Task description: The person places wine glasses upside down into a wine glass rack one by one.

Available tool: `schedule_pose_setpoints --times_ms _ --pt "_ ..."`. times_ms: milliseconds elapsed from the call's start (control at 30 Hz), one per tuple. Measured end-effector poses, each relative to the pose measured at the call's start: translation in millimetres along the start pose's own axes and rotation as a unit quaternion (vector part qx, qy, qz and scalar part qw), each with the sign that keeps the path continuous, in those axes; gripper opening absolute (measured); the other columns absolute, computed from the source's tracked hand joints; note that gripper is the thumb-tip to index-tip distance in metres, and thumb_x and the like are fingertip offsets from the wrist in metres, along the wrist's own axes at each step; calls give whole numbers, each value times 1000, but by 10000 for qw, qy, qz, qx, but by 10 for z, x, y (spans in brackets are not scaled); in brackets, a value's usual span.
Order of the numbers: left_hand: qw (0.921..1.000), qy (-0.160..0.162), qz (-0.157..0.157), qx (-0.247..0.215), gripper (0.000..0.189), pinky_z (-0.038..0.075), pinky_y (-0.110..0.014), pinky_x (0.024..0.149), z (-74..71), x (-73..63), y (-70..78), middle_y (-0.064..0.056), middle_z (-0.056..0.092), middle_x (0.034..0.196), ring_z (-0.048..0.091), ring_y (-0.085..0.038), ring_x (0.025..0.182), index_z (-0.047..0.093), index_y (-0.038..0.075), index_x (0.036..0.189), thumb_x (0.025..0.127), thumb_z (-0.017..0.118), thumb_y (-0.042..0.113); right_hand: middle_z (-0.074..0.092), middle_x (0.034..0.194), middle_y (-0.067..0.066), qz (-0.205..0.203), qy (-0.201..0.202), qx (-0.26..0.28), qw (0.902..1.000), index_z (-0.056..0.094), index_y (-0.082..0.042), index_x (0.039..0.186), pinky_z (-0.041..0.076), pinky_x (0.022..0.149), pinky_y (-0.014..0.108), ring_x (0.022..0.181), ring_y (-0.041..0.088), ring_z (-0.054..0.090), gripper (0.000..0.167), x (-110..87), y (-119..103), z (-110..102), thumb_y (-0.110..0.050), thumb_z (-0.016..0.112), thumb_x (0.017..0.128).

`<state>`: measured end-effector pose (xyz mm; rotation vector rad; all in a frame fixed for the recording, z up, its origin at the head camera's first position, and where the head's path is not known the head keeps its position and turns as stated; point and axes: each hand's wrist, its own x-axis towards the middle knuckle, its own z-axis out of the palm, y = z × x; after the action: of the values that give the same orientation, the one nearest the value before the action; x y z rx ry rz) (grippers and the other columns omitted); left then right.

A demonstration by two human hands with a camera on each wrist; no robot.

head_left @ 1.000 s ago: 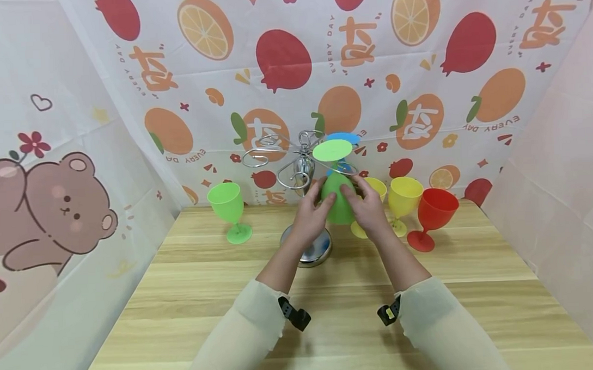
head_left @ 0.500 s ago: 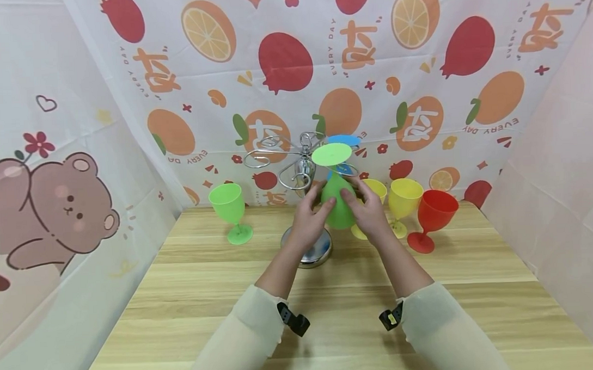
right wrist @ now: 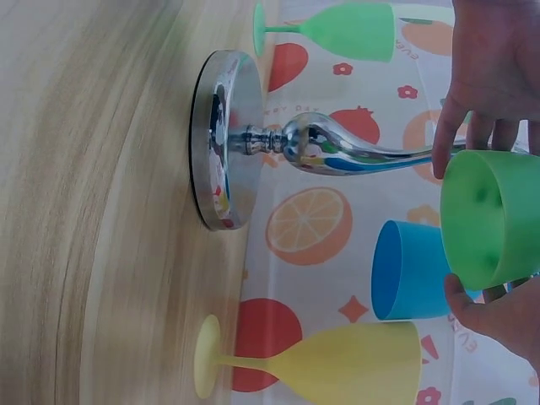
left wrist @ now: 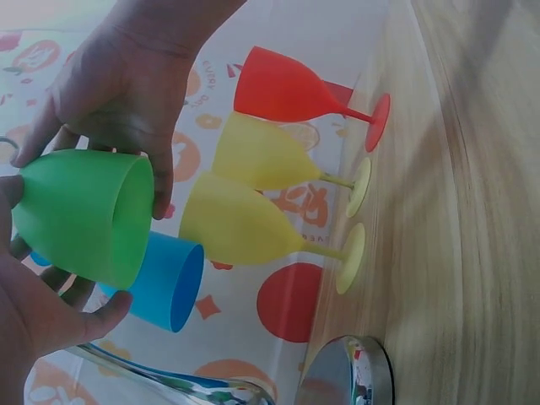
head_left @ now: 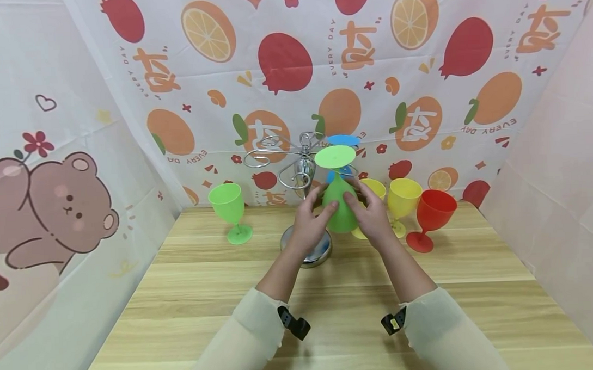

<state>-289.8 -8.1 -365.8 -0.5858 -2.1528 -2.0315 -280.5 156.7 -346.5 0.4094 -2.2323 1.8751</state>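
Both hands hold a green plastic goblet upside down by its bowl, its round foot uppermost. My left hand curls round its left side, thumb on the near face. On the right side my right hand does the same. The goblet's foot overlaps a looped wire arm of the chrome goblet rack. Behind it a blue goblet hangs upside down from the rack, mostly hidden in the head view. The wrist views show the green bowl's open mouth facing the table.
Two yellow goblets and a red goblet stand upright on the right of the wooden table. Another green goblet stands at the left. The rack's round base sits between them. A patterned cloth hangs behind.
The green goblet in the hands has come slightly lower and nearer, its foot shifting a little. Both hands keep their grip. The standing goblets and rack have not moved.
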Motion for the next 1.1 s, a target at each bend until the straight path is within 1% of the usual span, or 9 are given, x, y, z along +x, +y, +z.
schedule_pose_setpoints --times_ms 100,167,233,367,533,800,933,1100 --pt "10000 -31 -32 6 59 50 -45 101 2 -11 -4 -9 51 141 49 -25 129 43 14 148 96 62 35 50 140 15 -32 26 75 10000 46 -12 147 50 92 37 118 25 48 47 41 134 -20 -24 54 102" --pt "10000 -25 -42 23 58 50 -45 101 6 -17 -7 -9 51 142 50 -25 129 44 15 147 96 63 35 50 139 13 -53 38 131 9999 46 -14 147 50 92 36 118 24 47 47 47 182 -28 -25 54 102" --pt "10000 -37 17 30 58 50 -46 101 9 -18 -10 -10 51 142 50 -26 129 44 14 147 96 63 34 51 138 12 -87 59 190 9998 47 -15 146 49 92 35 118 23 47 47 45 209 -31 -28 55 101" --pt "9999 -57 105 102 58 51 -45 99 16 -24 -17 -9 51 142 51 -27 128 44 14 147 96 63 34 53 136 11 -161 90 220 9996 49 -16 145 50 93 36 118 24 48 48 22 222 -38 -32 56 100" --pt "9997 -45 117 206 58 51 -43 99 26 -32 -27 -8 53 139 53 -25 126 45 15 146 96 64 37 53 135 10 -225 112 149 9996 49 -15 144 50 93 37 118 25 49 49 -5 226 -49 -35 56 100" --pt "9995 -68 185 238 58 52 -41 98 45 -39 -36 -9 54 136 54 -25 123 46 11 145 96 64 34 53 134 11 -156 54 224 9996 48 -16 145 51 90 28 119 25 50 49 -40 243 -70 -35 56 100" --pt "9995 -88 176 252 58 51 -42 99 51 -43 -50 -8 53 136 53 -25 123 46 12 146 95 65 34 52 135 11 -142 28 266 9995 48 -15 145 51 91 25 119 25 50 49 -63 240 -80 -34 55 101" --pt "9995 -96 128 286 57 51 -41 99 62 -44 -58 -7 52 136 52 -24 123 47 17 145 94 65 37 52 136 11 -71 -3 377 9993 47 -16 145 51 92 25 121 24 51 49 -89 231 -91 -35 55 100"
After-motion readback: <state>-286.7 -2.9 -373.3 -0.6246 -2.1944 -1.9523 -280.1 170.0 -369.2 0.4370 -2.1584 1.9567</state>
